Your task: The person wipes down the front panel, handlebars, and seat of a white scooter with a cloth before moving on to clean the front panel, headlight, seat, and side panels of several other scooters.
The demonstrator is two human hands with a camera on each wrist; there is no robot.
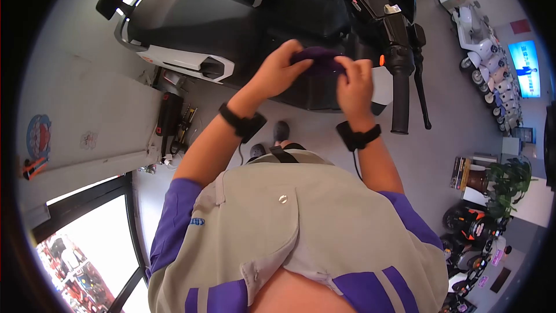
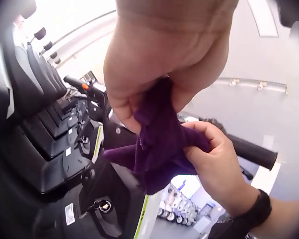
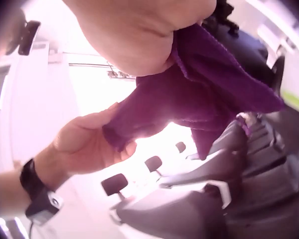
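Purple cloth (image 1: 319,61), soft and crumpled, held in the air between both hands in front of a black scooter (image 1: 272,23). Its fabric is a deep violet with a fine woven or knitted texture; in the left wrist view it hangs in loose folds (image 2: 157,144), and in the right wrist view it spreads as a wider sheet against the bright background (image 3: 209,94). No print or label shows on the cloth. Small stickers sit on the scooter's body in the left wrist view, but their writing is too small to read; a blue wall screen (image 1: 526,68) at the far right also carries unreadable marks. The left hand (image 1: 280,72) has fingers and thumb curled, pinching one edge of the cloth. The right hand (image 1: 354,84) is likewise closed on the opposite edge, fingers bent over the fabric. Both forearms are raised and angled inward, each with a black wrist strap. The cloth lies just beside the scooter's handlebar grip (image 1: 399,95).
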